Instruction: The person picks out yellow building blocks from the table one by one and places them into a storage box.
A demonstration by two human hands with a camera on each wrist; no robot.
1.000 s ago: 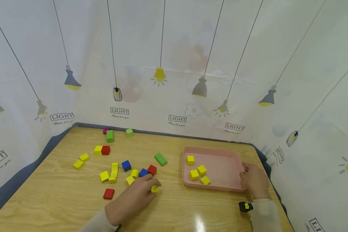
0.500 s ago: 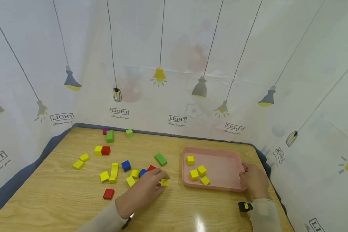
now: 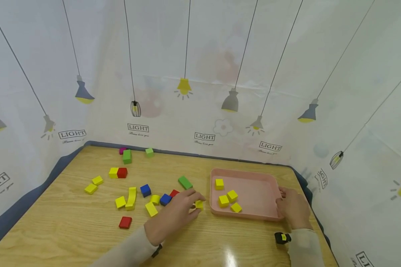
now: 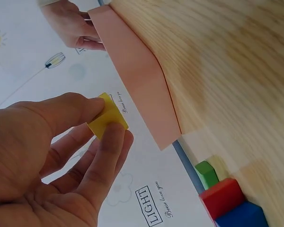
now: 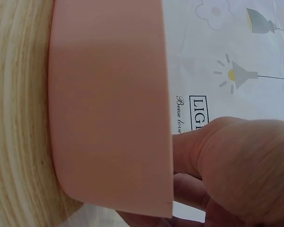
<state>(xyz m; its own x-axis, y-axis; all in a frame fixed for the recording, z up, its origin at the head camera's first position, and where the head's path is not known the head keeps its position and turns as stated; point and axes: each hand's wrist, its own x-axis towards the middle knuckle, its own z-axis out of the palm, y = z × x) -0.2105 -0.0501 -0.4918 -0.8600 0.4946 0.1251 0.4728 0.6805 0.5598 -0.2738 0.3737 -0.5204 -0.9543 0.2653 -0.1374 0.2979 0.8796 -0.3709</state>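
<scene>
1 wooden table (image 3: pixel 187 241), lamp-print backdrop (image 3: pixel 160 63); left hand (image 3: pixel 175 213) pinches yellow cube (image 4: pixel 114 112), right hand (image 3: pixel 294 207) grips tray (image 3: pixel 257 196).

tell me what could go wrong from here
The yellow block could slip: the left hand pinches it by thumb and fingertips. It is outside the pink tray, so moving it inward might bump the tray's side. The right hand grips the tray's right end; a tug could slide the four yellow cubes inside.
</scene>
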